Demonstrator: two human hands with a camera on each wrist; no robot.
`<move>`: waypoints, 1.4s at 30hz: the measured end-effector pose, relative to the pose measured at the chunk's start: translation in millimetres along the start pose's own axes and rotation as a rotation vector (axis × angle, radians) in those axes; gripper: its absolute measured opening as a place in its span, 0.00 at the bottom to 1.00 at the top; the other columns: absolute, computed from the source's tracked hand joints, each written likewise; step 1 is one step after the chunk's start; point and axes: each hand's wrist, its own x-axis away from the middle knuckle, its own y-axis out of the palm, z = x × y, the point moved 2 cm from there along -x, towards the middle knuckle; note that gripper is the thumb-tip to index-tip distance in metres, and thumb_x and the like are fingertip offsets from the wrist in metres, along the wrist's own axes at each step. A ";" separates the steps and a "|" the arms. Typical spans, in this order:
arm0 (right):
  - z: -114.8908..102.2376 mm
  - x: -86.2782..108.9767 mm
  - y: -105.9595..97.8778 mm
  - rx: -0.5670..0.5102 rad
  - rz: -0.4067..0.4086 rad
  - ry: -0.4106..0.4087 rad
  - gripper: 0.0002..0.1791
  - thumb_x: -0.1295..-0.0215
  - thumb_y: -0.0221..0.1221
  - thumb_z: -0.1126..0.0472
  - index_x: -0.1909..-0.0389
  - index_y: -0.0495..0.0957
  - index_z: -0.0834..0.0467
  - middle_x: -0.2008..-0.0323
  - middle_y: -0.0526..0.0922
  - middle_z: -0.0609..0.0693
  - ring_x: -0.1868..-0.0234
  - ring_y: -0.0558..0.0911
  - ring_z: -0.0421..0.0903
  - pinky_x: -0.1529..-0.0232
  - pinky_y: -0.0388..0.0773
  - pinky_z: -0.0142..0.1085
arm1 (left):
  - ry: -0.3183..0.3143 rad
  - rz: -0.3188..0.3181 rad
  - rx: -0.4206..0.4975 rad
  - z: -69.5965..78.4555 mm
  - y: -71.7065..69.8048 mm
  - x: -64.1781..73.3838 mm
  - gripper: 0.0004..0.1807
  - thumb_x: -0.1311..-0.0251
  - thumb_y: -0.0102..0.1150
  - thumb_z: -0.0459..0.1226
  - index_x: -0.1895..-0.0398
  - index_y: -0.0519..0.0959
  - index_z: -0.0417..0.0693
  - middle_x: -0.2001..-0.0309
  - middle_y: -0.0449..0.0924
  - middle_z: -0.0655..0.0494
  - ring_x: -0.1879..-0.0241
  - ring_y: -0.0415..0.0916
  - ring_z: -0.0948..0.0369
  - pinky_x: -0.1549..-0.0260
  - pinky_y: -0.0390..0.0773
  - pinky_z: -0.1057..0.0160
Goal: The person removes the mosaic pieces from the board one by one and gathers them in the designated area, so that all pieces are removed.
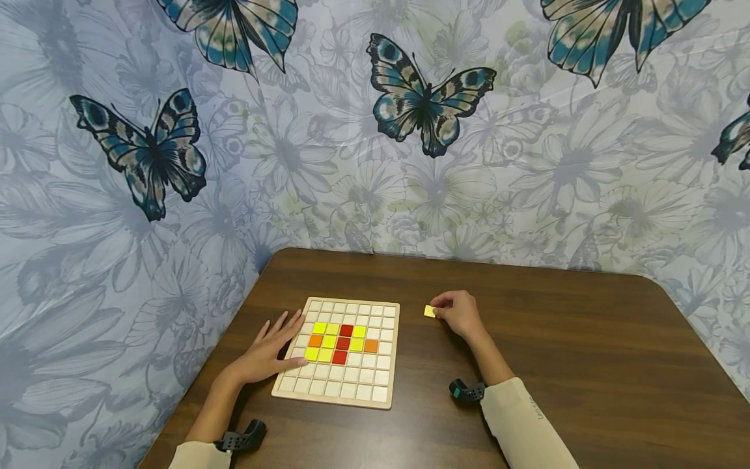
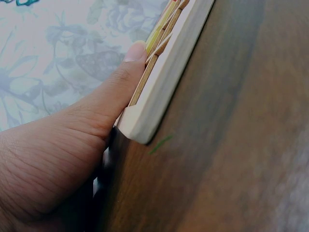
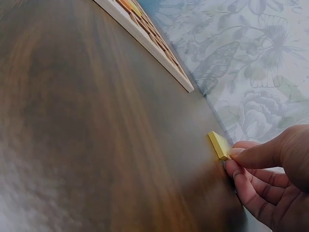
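butterfly backdrop is rising behind the brown bench. the left hand, fingers spread wide, is resting on the left edge of the board, gripping nothing. red, yellow and orange tiles are lying in its middle. right of the board, the right hand is pinching a yellow tile.

Lettering on the right sleeve is illegibly small.

High head view over board
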 end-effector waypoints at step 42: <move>-57.5 16.5 3.0 -0.015 -0.109 -0.178 0.06 0.38 0.69 0.67 0.61 0.88 0.64 0.70 0.88 0.48 0.72 0.83 0.42 0.70 0.81 0.34 | 0.013 0.016 -0.003 -0.1 -0.2 0.5 0.53 0.36 0.66 0.53 0.18 0.48 0.42 0.20 0.45 0.39 0.22 0.34 0.33 0.34 0.30 0.25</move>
